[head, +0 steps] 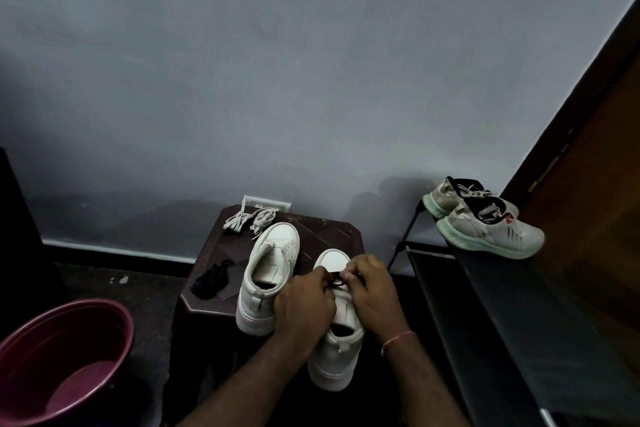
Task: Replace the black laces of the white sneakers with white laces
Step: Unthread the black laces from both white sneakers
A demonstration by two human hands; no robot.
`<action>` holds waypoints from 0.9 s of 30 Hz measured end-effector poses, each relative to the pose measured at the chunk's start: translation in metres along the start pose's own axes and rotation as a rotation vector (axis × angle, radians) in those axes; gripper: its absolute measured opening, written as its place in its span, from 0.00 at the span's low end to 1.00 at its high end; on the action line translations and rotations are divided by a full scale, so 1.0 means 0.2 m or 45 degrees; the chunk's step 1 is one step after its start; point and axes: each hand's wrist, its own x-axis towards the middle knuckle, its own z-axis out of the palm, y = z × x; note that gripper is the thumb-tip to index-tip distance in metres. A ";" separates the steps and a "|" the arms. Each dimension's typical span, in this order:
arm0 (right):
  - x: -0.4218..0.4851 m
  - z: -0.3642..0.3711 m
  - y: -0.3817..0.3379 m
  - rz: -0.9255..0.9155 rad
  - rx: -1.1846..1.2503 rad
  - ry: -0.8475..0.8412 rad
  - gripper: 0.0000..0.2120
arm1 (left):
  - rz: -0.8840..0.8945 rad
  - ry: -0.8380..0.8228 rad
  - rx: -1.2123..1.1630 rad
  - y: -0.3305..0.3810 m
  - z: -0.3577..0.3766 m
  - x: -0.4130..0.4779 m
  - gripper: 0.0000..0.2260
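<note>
Head view: hands (304,302) (372,295) on black lace (337,281), tub (69,309) nearby

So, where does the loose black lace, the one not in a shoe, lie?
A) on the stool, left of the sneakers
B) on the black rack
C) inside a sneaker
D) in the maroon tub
A: the loose black lace lies bunched on the stool, left of the left sneaker.

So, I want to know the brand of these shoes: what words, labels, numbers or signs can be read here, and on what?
No text can be read anywhere in this view.
white sneakers: no word or logo shows on either.
grey sneakers on the rack: small red and dark marks on the side, too blurred to read.
</note>
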 end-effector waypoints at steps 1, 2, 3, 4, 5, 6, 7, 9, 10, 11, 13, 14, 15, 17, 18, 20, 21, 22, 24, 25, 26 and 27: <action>0.00 0.01 0.00 0.065 0.141 0.075 0.06 | -0.010 0.002 -0.001 0.00 0.00 0.00 0.10; -0.01 0.01 0.00 0.178 0.328 0.149 0.06 | -0.009 0.002 -0.001 0.01 -0.01 0.00 0.11; -0.01 0.01 -0.02 0.312 0.568 0.230 0.07 | -0.010 0.002 -0.003 0.01 -0.01 0.00 0.12; 0.00 0.00 -0.03 0.439 0.862 0.334 0.07 | -0.014 0.002 -0.007 0.01 -0.01 0.00 0.12; 0.01 -0.02 -0.05 0.546 1.191 0.442 0.08 | -0.020 0.005 -0.016 0.01 -0.01 0.00 0.12; 0.03 -0.06 -0.06 0.614 1.492 0.540 0.09 | -0.022 0.010 -0.020 0.01 -0.01 0.00 0.12; 0.04 -0.09 -0.06 0.657 1.684 0.616 0.10 | -0.019 0.014 -0.022 0.01 -0.01 -0.01 0.12; 0.06 -0.15 -0.05 0.731 1.857 0.679 0.09 | -0.018 0.025 -0.030 0.01 -0.01 -0.01 0.11; 0.05 -0.15 -0.04 0.780 1.863 0.668 0.09 | -0.034 0.041 -0.046 0.01 -0.02 -0.01 0.11; 0.05 -0.14 -0.04 0.835 1.808 0.639 0.09 | -0.074 0.065 -0.095 0.00 -0.02 -0.02 0.12; 0.03 -0.11 -0.02 0.873 1.535 0.557 0.08 | -0.165 0.130 -0.273 -0.01 -0.01 -0.05 0.15; 0.01 -0.10 -0.01 0.841 1.359 0.506 0.07 | -0.193 0.157 -0.372 -0.02 0.00 -0.07 0.16; 0.00 -0.08 -0.01 0.776 1.174 0.452 0.07 | -0.209 0.169 -0.458 -0.03 0.02 -0.09 0.16; -0.04 -0.06 -0.01 0.603 0.801 0.324 0.04 | -0.211 0.168 -0.571 -0.03 0.05 -0.16 0.13; -0.07 -0.04 -0.02 0.507 0.625 0.247 0.04 | -0.193 0.177 -0.592 -0.03 0.07 -0.19 0.13; -0.12 -0.01 -0.04 0.317 0.336 0.100 0.04 | -0.155 0.226 -0.591 -0.03 0.12 -0.26 0.13; -0.14 0.00 -0.05 0.224 0.234 0.059 0.05 | -0.155 0.251 -0.591 -0.04 0.14 -0.28 0.13; -0.15 0.01 -0.06 0.150 0.164 0.042 0.05 | -0.163 0.265 -0.589 -0.04 0.15 -0.30 0.13; -0.17 0.00 -0.07 0.072 0.098 0.030 0.06 | -0.189 0.259 -0.565 -0.04 0.15 -0.30 0.13; -0.18 -0.01 -0.06 0.055 0.085 0.020 0.07 | -0.204 0.246 -0.549 -0.04 0.14 -0.29 0.11; -0.19 -0.02 -0.06 0.047 0.073 0.002 0.07 | -0.218 0.238 -0.539 -0.04 0.13 -0.27 0.11; -0.20 -0.02 -0.05 0.048 0.047 -0.026 0.07 | -0.230 0.236 -0.532 -0.04 0.12 -0.26 0.11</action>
